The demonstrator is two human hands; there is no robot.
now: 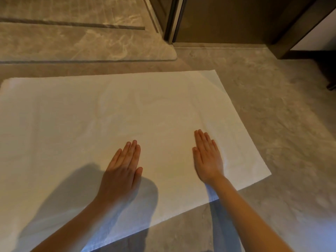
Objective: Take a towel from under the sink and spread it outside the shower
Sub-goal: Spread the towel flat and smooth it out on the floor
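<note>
A large white towel (91,113) lies spread flat on the grey stone floor, just in front of the raised shower threshold (87,61). My left hand (121,168) rests palm down on the towel's near middle, fingers straight and together. My right hand (208,157) lies flat on the towel near its right side, fingers straight. Neither hand holds anything. The towel's left end runs out of the view.
The shower floor (72,37) with a linear drain slot lies beyond the threshold. A dark door frame (171,20) and brown panels (227,19) stand at the back right. Bare floor (272,115) extends to the right of the towel.
</note>
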